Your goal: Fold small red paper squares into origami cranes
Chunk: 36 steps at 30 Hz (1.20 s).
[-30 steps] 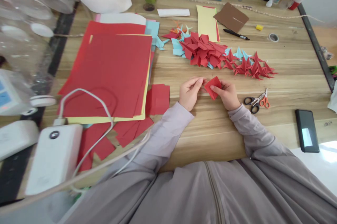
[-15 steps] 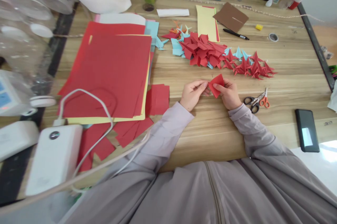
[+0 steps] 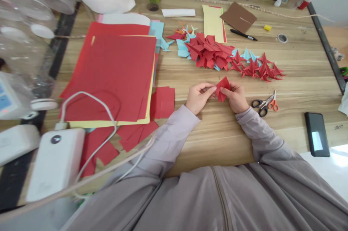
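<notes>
A small piece of folded red paper (image 3: 223,85) is held over the table between both hands. My left hand (image 3: 199,97) pinches its left edge between thumb and fingers. On the other side, my right hand (image 3: 237,97) grips it, the thumb lying across its face and the fingers mostly hidden behind. Just beyond the hands lies a heap of folded red paper pieces (image 3: 209,51), with light blue ones among them. To its right stand pointed red paper cranes (image 3: 262,68). Black-handled scissors (image 3: 263,106) and orange-handled scissors (image 3: 273,104) lie beside my right wrist.
Large red sheets (image 3: 116,75) are stacked on the left, with cut red squares (image 3: 163,102) beside them. A white power bank (image 3: 56,166) with a cable sits at the lower left. A phone (image 3: 317,134) lies at the right edge, a black pen (image 3: 243,35) farther back.
The red paper has changed from a flat diamond to a creased shape with points at top and bottom. My left thumb has moved right onto its edge.
</notes>
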Each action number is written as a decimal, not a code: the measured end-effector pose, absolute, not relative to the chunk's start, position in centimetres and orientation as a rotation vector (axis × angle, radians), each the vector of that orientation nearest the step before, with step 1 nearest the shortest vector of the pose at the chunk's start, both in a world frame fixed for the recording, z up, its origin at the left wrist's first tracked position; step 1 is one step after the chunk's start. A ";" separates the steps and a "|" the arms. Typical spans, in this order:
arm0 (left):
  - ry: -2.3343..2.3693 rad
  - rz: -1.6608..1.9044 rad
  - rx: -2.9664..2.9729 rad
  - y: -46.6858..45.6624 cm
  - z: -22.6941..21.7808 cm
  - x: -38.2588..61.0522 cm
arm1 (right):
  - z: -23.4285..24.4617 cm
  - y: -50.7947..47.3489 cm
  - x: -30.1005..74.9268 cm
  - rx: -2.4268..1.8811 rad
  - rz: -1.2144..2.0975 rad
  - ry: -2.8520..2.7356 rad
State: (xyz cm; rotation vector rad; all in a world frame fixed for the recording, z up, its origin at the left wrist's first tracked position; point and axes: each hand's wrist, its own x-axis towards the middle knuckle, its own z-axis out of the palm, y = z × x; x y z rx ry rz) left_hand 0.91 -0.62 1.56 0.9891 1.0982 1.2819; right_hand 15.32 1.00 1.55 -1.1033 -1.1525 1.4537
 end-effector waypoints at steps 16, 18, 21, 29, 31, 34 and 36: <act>1.186 1.323 1.045 -0.9 1.8 1.1 | 2.1 0.8 15.3 -1.059 1.447 -1.187; 1.139 1.323 1.033 -0.9 1.8 1.1 | 2.1 0.8 15.2 -1.063 1.440 -1.184; 1.106 1.323 1.024 -0.9 1.8 1.0 | 2.0 0.9 15.2 -1.065 1.439 -1.167; 1.101 1.326 0.969 -0.8 1.7 0.9 | 1.6 0.9 15.3 -1.071 1.418 -1.175; 1.087 1.316 0.956 -0.9 1.8 0.9 | 1.6 0.9 15.3 -1.084 1.412 -1.178; 1.063 1.309 0.943 -1.0 1.9 0.9 | 1.6 0.9 15.4 -1.086 1.415 -1.194; 1.054 1.314 0.937 -1.0 1.9 0.8 | 1.6 0.9 15.4 -1.079 1.413 -1.202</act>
